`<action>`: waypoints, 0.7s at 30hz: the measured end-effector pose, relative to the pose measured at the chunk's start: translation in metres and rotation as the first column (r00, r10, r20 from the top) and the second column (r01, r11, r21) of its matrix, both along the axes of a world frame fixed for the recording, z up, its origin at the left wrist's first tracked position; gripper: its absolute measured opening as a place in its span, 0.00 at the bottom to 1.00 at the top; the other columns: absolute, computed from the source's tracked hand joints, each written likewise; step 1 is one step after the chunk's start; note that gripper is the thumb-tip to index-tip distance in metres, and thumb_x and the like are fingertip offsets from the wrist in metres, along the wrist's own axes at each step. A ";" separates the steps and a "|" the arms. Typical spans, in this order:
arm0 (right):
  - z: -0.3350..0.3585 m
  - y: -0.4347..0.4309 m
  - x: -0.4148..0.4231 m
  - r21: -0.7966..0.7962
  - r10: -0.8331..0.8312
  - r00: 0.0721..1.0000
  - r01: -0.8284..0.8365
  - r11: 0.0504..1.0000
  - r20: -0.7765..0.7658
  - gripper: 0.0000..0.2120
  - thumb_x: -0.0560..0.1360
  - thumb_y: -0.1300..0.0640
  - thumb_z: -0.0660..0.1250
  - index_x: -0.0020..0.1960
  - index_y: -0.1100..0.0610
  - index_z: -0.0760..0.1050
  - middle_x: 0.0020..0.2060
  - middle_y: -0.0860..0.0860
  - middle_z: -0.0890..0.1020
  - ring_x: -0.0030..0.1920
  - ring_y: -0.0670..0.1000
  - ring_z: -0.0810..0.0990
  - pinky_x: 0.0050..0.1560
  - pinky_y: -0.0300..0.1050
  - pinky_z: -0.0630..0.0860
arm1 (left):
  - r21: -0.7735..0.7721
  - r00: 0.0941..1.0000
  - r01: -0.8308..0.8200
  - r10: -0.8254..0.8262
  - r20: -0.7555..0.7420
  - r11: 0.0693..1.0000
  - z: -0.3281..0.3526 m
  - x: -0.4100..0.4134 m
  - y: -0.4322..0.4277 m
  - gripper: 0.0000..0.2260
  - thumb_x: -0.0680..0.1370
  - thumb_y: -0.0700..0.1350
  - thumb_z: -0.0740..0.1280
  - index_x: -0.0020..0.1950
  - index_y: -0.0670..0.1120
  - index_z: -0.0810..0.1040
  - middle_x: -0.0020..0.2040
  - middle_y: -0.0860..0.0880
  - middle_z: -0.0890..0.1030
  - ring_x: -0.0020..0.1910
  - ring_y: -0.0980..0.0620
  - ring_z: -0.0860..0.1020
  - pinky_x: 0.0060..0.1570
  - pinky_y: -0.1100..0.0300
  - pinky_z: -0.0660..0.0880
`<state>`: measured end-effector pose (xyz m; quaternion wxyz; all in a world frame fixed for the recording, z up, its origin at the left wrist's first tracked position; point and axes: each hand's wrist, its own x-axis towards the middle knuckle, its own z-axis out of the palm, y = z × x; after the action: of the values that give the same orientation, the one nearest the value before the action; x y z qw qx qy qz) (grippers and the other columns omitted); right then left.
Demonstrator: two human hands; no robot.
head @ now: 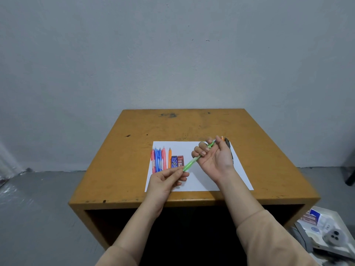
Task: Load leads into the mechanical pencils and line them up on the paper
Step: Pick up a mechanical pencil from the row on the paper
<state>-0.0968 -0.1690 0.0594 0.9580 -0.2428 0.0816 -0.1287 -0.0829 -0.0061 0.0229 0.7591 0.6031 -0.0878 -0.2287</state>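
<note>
Green is what catches the eye: a green mechanical pencil (192, 162) held slantwise in the air over the white paper (182, 146), one end in each hand. The left hand (167, 179) pinches its near, lower end between thumb and fingertips, the other fingers curled under. The right hand (215, 160) is turned palm up, fingers bent round the upper part of the barrel, so the far end pokes out past them.

On the left part of the sheet lies a row of five pencils (161, 160), side by side and pointing away from the person: red, two blue, pink, orange. Just beside the orange one stand two small lead cases touching each other, a blue case (174, 162) and a red case (180, 160).

Behind the right hand, near the paper's far right corner, a black pen (227, 144) and an orange tip (222, 138) show (most of both is hidden by the hand).

The paper rests on a scuffed ochre wooden table (172, 127) against a grey wall. On the floor to the right sits a tray (326, 233) of odds and ends.
</note>
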 end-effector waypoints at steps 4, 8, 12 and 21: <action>0.006 0.001 -0.003 -0.128 0.014 1.000 -0.016 0.992 -0.020 0.21 0.82 0.46 0.49 0.36 0.57 0.65 0.27 0.52 0.66 0.29 0.51 0.65 0.37 0.45 0.65 | 0.098 0.994 -0.022 0.011 0.112 0.995 0.007 -0.003 -0.002 0.09 0.73 0.40 0.71 0.52 0.45 0.83 0.46 0.47 0.85 0.49 0.53 0.82 0.44 0.66 0.77; 0.016 0.003 -0.006 -0.328 -0.142 0.974 0.077 0.941 -0.179 0.18 0.81 0.46 0.56 0.40 0.57 0.73 0.34 0.53 0.74 0.37 0.51 0.72 0.39 0.44 0.71 | 0.183 0.976 -0.036 -0.006 0.219 0.982 0.013 -0.005 -0.006 0.09 0.71 0.42 0.73 0.50 0.48 0.83 0.44 0.55 0.84 0.47 0.65 0.78 0.43 0.68 0.76; 0.023 0.004 -0.006 -0.483 -0.327 0.906 0.167 0.859 -0.268 0.12 0.80 0.50 0.61 0.51 0.56 0.79 0.43 0.54 0.75 0.41 0.51 0.76 0.39 0.45 0.77 | 0.186 0.956 -0.083 0.026 0.291 0.979 0.014 -0.007 -0.010 0.10 0.71 0.41 0.74 0.51 0.48 0.83 0.43 0.54 0.84 0.45 0.62 0.80 0.43 0.70 0.77; 0.013 0.011 -0.010 -0.685 -0.517 0.856 0.381 0.621 0.007 0.25 0.70 0.66 0.74 0.63 0.54 0.71 0.34 0.55 0.77 0.31 0.40 0.79 0.43 0.48 0.78 | 0.206 0.905 -0.185 0.085 0.417 0.961 0.011 -0.010 -0.015 0.10 0.71 0.41 0.74 0.51 0.50 0.83 0.44 0.56 0.83 0.44 0.58 0.79 0.40 0.70 0.76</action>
<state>-0.1069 -0.1584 0.0725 0.7310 -0.5502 0.1799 -0.3614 -0.0929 -0.0214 0.0335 0.6600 0.7293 -0.1719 -0.0546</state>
